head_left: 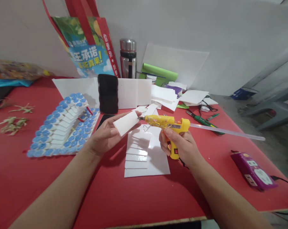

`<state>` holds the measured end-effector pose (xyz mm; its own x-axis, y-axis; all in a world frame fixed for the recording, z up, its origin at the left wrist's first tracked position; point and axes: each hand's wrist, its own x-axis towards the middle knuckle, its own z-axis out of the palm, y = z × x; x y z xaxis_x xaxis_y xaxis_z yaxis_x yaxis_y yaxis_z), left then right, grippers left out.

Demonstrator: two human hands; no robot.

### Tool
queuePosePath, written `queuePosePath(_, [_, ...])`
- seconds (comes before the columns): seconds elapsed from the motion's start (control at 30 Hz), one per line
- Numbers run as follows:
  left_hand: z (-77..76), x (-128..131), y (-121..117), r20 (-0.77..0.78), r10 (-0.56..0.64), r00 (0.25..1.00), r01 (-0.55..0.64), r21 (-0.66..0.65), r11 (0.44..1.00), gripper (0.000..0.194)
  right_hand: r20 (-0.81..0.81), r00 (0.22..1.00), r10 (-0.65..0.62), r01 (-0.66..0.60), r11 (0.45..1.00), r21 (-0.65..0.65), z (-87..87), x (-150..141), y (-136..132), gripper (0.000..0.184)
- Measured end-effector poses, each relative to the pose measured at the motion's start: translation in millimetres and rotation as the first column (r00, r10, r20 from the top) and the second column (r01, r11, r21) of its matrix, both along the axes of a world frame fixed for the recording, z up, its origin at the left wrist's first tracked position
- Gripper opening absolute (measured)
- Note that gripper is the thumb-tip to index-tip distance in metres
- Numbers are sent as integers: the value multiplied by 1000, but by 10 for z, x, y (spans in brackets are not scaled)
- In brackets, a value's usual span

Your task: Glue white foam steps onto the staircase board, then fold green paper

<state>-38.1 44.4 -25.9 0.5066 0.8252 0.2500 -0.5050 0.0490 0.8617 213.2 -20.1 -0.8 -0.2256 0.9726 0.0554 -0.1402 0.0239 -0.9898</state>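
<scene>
My left hand [107, 133] pinches a small white foam-like rectangle [126, 123] by its edges, tilted up above the table. In my right hand [179, 144] is a yellow hot glue gun [166, 122], my fingers wrapped round its handle. Its nozzle meets or nearly meets the right edge of the rectangle; I cannot tell which. A long clear glue stick [227, 131] juts from the back of the gun. Below both hands lies a white sheet [159, 162] carrying several overlapping white strips [136, 158], some of them shiny.
On the left sits a model with blue round pieces and white steps [60, 127]. A black phone-like object [108, 93] stands behind, near a steel flask [128, 58] and shopping bag [86, 47]. Green-handled pliers [206, 122] and a purple power socket box [252, 170] are rightward.
</scene>
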Motion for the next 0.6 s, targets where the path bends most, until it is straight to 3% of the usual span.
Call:
queuePosePath(0.37, [49,-38,-4,-36,-9,999,9,-9,1000,65,40,999,-18,19,1000,-15,43,-10,-1,53])
queuePosePath(0.5, [93,-48,-21,-85,-4,996,1,-28,1000,71,55,998,-27,30,998,-58,48,-20,5,55])
queuePosePath(0.6, [111,-22,-18,-29,37,999,-38,-10,999,74,43,997,-68,70,996,-48,65,-2,13,54])
